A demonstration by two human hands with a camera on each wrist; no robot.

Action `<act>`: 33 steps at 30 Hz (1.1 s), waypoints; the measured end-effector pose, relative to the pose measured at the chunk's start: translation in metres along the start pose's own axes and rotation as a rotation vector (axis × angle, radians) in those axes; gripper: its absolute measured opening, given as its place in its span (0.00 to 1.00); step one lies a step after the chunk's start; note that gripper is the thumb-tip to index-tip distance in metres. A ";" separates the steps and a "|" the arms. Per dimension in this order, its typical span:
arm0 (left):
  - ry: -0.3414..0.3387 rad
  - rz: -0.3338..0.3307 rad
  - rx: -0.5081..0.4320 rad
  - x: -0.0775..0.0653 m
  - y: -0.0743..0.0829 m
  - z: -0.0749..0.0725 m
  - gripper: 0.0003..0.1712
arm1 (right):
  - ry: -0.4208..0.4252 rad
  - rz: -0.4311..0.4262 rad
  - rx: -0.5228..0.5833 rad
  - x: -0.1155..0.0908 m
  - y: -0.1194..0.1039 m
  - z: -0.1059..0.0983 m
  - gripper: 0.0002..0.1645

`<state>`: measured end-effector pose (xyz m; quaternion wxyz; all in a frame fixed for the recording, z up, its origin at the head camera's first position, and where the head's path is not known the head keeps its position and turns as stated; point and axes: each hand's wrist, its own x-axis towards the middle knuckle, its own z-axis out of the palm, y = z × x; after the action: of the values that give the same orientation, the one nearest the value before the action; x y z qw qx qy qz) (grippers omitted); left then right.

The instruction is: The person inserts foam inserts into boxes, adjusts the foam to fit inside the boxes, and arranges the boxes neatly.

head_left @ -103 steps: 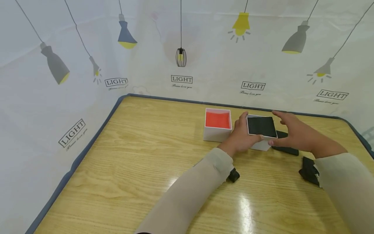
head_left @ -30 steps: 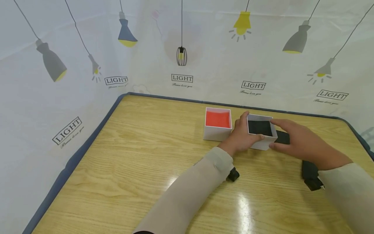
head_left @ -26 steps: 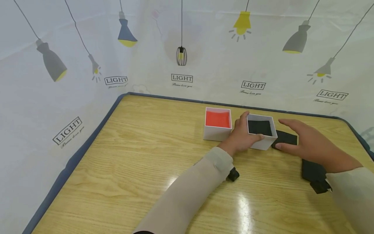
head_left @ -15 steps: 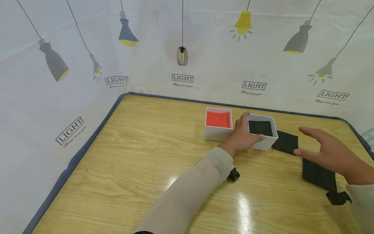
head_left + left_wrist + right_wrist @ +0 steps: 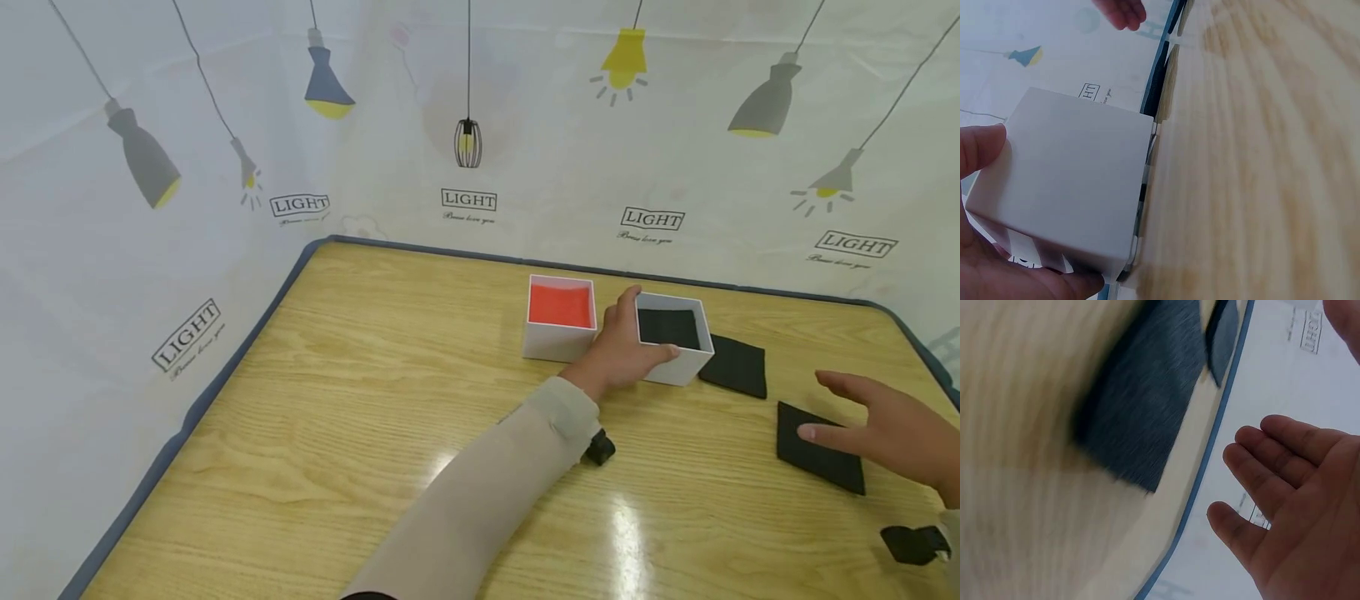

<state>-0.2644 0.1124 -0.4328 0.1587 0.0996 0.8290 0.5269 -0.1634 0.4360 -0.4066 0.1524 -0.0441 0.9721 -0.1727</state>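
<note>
My left hand (image 5: 617, 354) grips a white open-topped box (image 5: 666, 367), thumb along its near wall and fingers around the left side. Inside the box lies a black square piece (image 5: 667, 327), below the rim. The left wrist view shows the box's plain wall (image 5: 1072, 175) between thumb and fingers. My right hand (image 5: 888, 427) hovers with nothing in it over a flat black square (image 5: 801, 446), thumb overlapping it in the head view. Its fingers look straight in the right wrist view. A second flat black square (image 5: 735, 367) lies just right of the box.
Left of my left hand stands another white box (image 5: 558, 343) holding a red piece (image 5: 559, 307). The wooden table (image 5: 375, 375) ends in a dark blue edge strip (image 5: 450, 253) at the back, with a white lamp-printed curtain (image 5: 540, 100) behind it.
The black piece was near the box's rim and now sits lower inside. My right hand has left the box and moved right and nearer, over the front black square. My left hand stays put.
</note>
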 end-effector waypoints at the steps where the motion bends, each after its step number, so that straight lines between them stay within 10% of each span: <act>1: -0.001 0.000 -0.001 0.000 0.000 0.000 0.58 | -0.010 0.015 -0.004 -0.001 0.003 0.001 0.64; 19: -0.006 0.005 0.002 0.001 0.000 -0.001 0.58 | -0.195 0.113 -0.022 -0.008 0.048 0.020 0.73; 33: 0.000 0.009 0.006 0.004 -0.003 0.001 0.57 | -0.150 0.073 -0.113 -0.011 0.050 0.026 0.67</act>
<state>-0.2676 0.1126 -0.4367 0.1560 0.1036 0.8302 0.5250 -0.1469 0.4758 -0.4441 0.2282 -0.0300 0.9671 -0.1083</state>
